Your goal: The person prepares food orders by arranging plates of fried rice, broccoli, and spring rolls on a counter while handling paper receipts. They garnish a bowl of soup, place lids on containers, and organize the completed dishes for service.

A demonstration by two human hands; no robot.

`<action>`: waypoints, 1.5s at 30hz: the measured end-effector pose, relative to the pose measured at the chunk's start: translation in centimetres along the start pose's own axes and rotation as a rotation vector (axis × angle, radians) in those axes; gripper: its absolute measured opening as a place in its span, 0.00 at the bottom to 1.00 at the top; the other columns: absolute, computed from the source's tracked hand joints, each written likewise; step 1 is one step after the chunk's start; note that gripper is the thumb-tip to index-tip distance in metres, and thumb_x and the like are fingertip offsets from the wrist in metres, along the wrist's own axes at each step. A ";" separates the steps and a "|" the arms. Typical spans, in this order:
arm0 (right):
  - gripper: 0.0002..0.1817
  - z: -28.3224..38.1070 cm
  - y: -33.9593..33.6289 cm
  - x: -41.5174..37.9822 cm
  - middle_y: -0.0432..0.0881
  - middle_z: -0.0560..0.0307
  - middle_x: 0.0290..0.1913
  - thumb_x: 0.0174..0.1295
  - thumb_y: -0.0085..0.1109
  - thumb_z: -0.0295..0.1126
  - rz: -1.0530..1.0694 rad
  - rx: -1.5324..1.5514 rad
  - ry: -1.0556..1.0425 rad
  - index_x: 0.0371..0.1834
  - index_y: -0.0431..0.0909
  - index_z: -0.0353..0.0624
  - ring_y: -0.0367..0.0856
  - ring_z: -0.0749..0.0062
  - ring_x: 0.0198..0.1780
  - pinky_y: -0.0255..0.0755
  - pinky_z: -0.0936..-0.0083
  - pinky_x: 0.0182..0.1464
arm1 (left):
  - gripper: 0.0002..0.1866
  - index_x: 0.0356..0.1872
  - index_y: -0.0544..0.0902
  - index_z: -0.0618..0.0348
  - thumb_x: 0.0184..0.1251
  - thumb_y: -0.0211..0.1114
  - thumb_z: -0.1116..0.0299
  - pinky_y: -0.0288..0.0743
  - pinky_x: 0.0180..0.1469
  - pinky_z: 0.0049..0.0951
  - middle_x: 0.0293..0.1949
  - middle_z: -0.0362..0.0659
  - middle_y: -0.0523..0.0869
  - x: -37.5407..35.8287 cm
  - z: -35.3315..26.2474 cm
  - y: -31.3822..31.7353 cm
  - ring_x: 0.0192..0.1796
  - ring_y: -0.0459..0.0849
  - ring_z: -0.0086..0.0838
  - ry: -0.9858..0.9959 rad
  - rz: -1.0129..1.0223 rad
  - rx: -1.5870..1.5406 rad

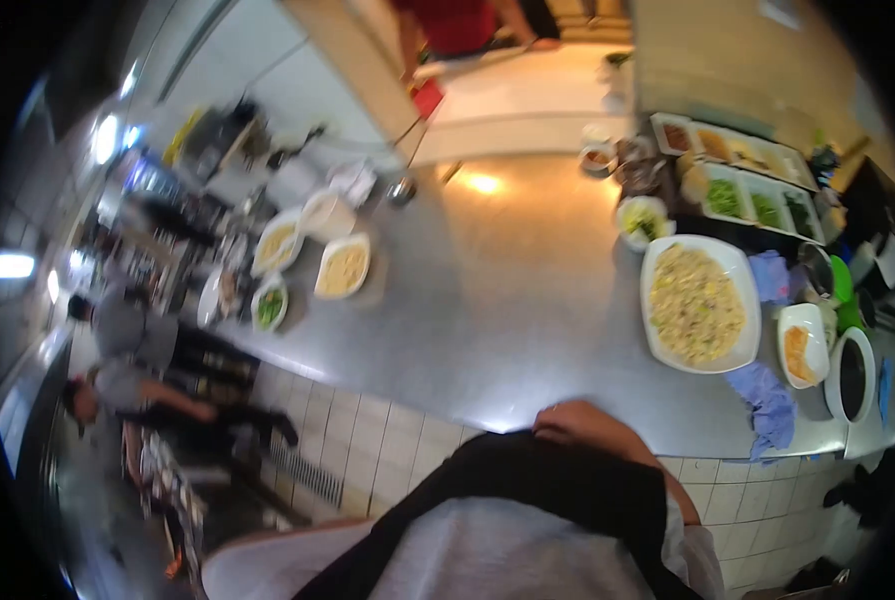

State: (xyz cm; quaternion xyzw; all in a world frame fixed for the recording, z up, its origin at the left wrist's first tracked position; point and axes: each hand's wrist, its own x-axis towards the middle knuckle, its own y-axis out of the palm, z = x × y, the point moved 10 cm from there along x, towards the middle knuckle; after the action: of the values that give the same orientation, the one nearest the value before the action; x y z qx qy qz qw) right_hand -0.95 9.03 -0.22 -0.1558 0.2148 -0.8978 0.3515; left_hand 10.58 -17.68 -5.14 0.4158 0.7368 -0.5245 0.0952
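Note:
My right hand [579,424] rests against the black apron [577,470] at my waist, beside the near edge of the steel counter [467,300]. It looks loosely open and I see nothing in it. My left hand is out of view; only a pale sleeve [267,568] shows at the lower left. To the right of my right hand stands a large white dish [753,300] of yellowish chopped food [695,305]. A crumpled purple cloth [764,405] hangs at the counter edge near it.
Left on the counter are a white bowl of pale food [344,268] and a bowl of greens [269,304]. Trays of chopped greens [764,207] stand at the back right, a dark-filled bowl [851,375] at the right edge. Two people [132,390] work at the left; another [457,25] stands behind.

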 end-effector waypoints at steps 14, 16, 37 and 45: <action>0.05 2.5 1.1 1.6 0.80 0.53 0.30 0.57 0.57 0.31 0.060 -0.011 -0.055 0.32 0.78 0.41 0.78 0.58 0.33 0.72 0.67 0.37 | 0.12 0.32 0.77 0.67 0.48 0.59 0.68 0.77 0.28 0.33 0.33 0.48 0.80 -9.3 -5.1 -0.4 0.31 0.82 0.37 0.199 -0.202 -0.023; 0.05 3.0 1.2 1.8 0.80 0.53 0.30 0.57 0.57 0.31 0.055 -0.027 -0.057 0.32 0.78 0.41 0.78 0.58 0.33 0.72 0.68 0.37 | 0.12 0.31 0.77 0.67 0.48 0.59 0.68 0.77 0.28 0.33 0.32 0.48 0.80 -10.1 -5.6 -0.5 0.31 0.82 0.37 0.213 -0.229 -0.018; 0.07 5.2 5.1 3.9 0.80 0.56 0.34 0.57 0.57 0.30 0.167 0.054 -0.081 0.37 0.80 0.44 0.79 0.62 0.37 0.73 0.71 0.41 | 0.11 0.29 0.77 0.63 0.50 0.57 0.65 0.77 0.29 0.37 0.30 0.49 0.79 -13.0 -6.0 3.5 0.31 0.82 0.42 0.028 -0.244 -0.126; 0.07 4.4 5.8 4.3 0.80 0.58 0.34 0.58 0.57 0.32 0.185 0.042 -0.148 0.38 0.80 0.45 0.78 0.64 0.36 0.72 0.72 0.40 | 0.11 0.29 0.78 0.61 0.52 0.56 0.64 0.77 0.30 0.38 0.30 0.49 0.79 -12.3 -3.5 5.7 0.32 0.82 0.43 -0.197 -0.201 -0.217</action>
State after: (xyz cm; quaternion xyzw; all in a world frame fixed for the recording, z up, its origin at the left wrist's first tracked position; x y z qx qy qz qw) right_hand 1.18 0.94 1.23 -0.1940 0.1829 -0.8519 0.4507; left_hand 23.50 -20.45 -0.54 0.2739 0.8141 -0.4870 0.1584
